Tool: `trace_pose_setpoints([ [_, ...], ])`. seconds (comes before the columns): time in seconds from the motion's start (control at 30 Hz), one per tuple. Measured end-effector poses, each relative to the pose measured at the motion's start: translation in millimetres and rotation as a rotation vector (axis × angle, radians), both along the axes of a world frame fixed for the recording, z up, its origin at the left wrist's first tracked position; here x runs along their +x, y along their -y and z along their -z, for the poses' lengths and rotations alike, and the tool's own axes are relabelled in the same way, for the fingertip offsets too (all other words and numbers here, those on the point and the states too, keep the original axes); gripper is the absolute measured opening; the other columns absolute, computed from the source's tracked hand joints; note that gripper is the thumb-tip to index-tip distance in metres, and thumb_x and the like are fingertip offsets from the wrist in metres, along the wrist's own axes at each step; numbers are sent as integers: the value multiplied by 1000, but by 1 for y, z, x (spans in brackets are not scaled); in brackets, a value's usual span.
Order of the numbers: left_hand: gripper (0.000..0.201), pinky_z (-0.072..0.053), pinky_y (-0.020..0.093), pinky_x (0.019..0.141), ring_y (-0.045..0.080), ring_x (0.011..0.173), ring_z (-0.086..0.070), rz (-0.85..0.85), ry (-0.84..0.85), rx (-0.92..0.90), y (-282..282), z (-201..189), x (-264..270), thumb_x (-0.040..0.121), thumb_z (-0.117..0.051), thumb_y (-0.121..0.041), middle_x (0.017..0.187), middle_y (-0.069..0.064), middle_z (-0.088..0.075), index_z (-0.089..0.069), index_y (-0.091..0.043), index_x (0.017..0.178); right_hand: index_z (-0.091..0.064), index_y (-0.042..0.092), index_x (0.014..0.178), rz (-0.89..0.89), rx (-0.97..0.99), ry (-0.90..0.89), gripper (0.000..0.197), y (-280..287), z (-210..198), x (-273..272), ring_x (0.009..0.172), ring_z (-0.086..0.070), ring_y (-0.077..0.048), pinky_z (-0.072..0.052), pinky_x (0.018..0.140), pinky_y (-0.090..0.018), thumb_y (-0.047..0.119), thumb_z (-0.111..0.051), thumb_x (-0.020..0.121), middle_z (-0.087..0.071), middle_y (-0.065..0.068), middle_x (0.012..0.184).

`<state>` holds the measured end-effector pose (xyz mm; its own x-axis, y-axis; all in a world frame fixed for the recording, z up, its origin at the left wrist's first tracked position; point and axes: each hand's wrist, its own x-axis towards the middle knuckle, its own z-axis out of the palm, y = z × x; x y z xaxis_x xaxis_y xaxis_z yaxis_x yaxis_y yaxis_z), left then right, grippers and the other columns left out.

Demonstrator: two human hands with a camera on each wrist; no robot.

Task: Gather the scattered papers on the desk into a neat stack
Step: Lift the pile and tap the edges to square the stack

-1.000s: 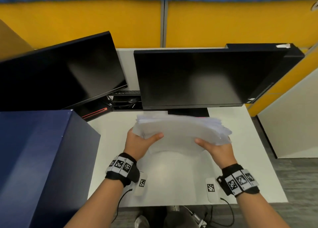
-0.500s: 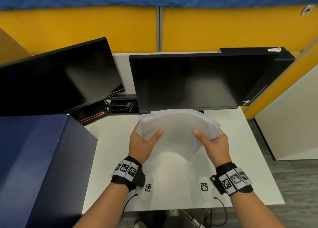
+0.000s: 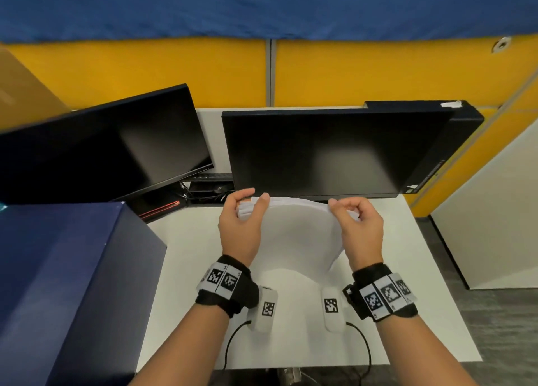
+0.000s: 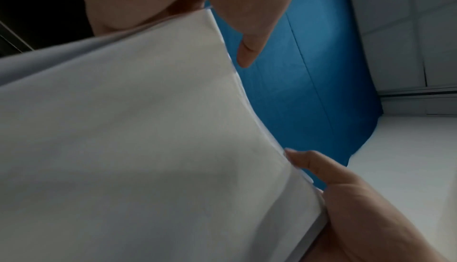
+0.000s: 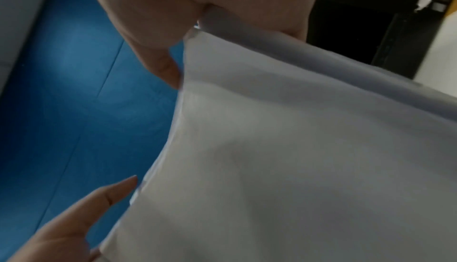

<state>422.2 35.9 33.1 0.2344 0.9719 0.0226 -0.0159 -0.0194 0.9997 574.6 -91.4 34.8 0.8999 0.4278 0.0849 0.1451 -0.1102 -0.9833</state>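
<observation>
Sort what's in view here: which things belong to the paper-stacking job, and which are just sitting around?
Part of the job:
- stack of papers, held upright
- left hand, gripping its left side
- right hand, gripping its right side
- white desk

Just lying about:
- left monitor
- right monitor
- dark blue box
- black computer case

From the head camera I get even, bright overhead light; the white surface (image 3: pixel 387 257) glares softly toward its near edge, and both monitors (image 3: pixel 314 152) carry dull grey reflections. Straight lines bow at the frame edges. My two wrist views are dimmer and soft with motion blur: the papers (image 4: pixel 148 139) look grey and shaded, and the fingers (image 5: pixel 158 66) close to the lens are out of focus
</observation>
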Motion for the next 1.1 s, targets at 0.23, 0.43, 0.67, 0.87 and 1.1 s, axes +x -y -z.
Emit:
trace_pose_setpoints([
  [0.23, 21, -50, 4, 65, -10, 81, -62, 35, -80, 39, -4, -2, 1, 86, -73, -39, 93, -9, -70, -69, -21, 97, -67, 15, 97, -120, 6, -3, 22, -3, -5, 9, 81, -63, 3, -53, 78, -22, 24, -79, 80, -68, 6, 89],
  [0.43, 64, -59, 22, 85, 6, 98, -71, 314, 0, -26, -34, 18, -22, 80, -79, -6, 108, -6, -74, -52, -24, 135, -65, 27, 111, -392, -105, -59, 54, 19, 35, 32, 95, -69, 0, -57, 82, -21, 13, -88, 65, -74, 16, 102],
  [0.67, 23, -57, 29, 73, 12, 86, -75, 230, -321, -89, -47, 55, -13, 73, -88, -23, 86, -4, -74, -69, -27, 85, -70, 31, 82, -253, -125, -127, 25, -4, 45, 20, 88, -73, -13, -57, 71, -22, 12, -83, 75, -74, 16, 77],
  [0.87, 34, -54, 9, 71, -11, 80, -70, 228, -133, 29, -27, 37, -18, 72, -88, -13, 90, -13, -73, -69, -24, 97, -71, 50, 86, -252, -10, 59, 41, 19, 14, 20, 79, -66, 13, -57, 82, -25, 12, -82, 77, -72, 31, 83],
  [1.1, 17, -60, 37, 71, 6, 74, -70, 324, -325, -48, -19, 60, -17, 77, -85, -26, 84, -3, -73, -70, -24, 85, -63, 39, 93, -235, -116, -90, 43, 26, 47, 16, 79, -66, 14, -57, 81, -22, 10, -86, 71, -73, 18, 85],
])
